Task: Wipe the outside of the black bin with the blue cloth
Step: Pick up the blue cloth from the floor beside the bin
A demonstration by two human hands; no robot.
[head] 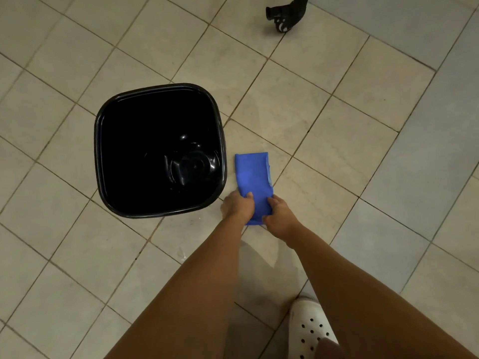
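The black bin (96, 141) stands upright on the tiled floor, seen from above, its open mouth dark and glossy. Just right of it a folded blue cloth (252, 174) is stretched out away from me. My left hand (237, 206) pinches the cloth's near left edge, thumb on top. My right hand (278, 216) grips the near right edge, fingers curled round it. Both hands sit close to the bin's near right corner without touching it.
Beige floor tiles (298, 104) spread all around. A black caster leg of some furniture (283, 15) stands at the far right. My white perforated clog (309, 330) is at the bottom right. A few wet spots lie on the floor near the bin.
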